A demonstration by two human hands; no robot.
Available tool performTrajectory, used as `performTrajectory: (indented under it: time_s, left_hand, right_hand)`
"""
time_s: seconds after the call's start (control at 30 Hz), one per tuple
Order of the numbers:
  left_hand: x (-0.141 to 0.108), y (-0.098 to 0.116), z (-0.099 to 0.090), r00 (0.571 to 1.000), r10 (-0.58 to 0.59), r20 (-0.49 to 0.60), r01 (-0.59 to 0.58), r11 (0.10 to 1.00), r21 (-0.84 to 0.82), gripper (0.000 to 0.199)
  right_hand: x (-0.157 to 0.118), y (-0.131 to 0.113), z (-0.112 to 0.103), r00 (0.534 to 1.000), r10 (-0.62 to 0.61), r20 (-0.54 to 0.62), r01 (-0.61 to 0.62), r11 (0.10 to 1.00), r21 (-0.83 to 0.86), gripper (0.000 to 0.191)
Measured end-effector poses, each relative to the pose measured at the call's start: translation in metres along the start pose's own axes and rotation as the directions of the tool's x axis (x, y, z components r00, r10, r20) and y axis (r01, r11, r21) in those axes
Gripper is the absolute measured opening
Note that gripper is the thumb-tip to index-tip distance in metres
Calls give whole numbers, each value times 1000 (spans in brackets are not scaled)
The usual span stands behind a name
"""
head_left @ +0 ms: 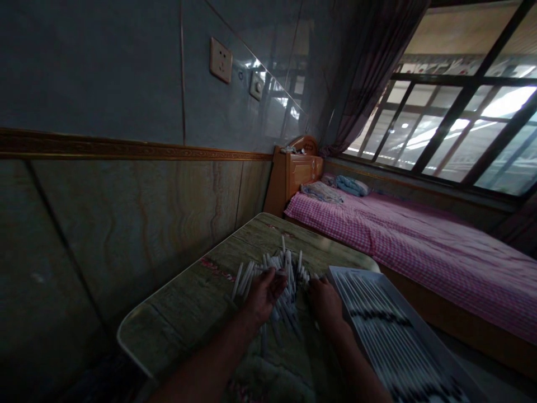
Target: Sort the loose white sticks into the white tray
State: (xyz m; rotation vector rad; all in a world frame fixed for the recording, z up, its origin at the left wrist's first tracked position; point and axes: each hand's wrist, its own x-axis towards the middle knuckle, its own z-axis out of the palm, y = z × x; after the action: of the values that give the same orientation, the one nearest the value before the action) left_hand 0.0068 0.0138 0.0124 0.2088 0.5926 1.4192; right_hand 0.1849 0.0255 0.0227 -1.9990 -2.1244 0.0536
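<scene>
A loose pile of slim white sticks [288, 280], pen-like in shape, lies on the table in front of me. My left hand [265, 291] is over the left part of the pile, its fingers curled together; what they hold is too dark and blurred to make out. At the pile's right side is my right hand [325, 299], fingers bent and closed, their tips mostly hidden. Close beside it, a shallow white box [444, 341] holds rows of slender white pen-like pieces [377, 296] with black parts.
The marbled table [176, 319] has a pale rounded rim and stands near the tiled wall [138, 201]. Beyond it is a bed [403, 235] with a pink checked cover and wooden headboard [304, 168]. A wall socket [221, 60] and a window [448, 112] are above.
</scene>
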Motion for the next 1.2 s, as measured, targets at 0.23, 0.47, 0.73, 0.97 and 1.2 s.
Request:
performTrajectory:
  time_s: [0.23,0.47,0.73,0.97,1.2]
  left_hand:
    - [4,-4,-4,1000,-18,11,18,1000,-21,9]
    - [1,-6,0,1000,-28,-2,28,1000,-14,7]
    - [-3,-14,-1,997,-44,67,42,999,26,10]
    - [-2,-21,-4,997,-51,56,48,997,60,20]
    - [-9,-23,-2,996,-38,84,27,992,125,26]
  right_hand:
    - [14,-1,3,999,-38,26,39,998,-50,27]
    - [-6,3,-3,990,18,-142,7,985,175,33]
    - [-40,-17,15,939,286,-193,38,472,881,33]
    - [-40,-28,28,918,397,-17,-12,70,997,39]
    - [-40,-34,27,902,426,76,-64,-41,997,42]
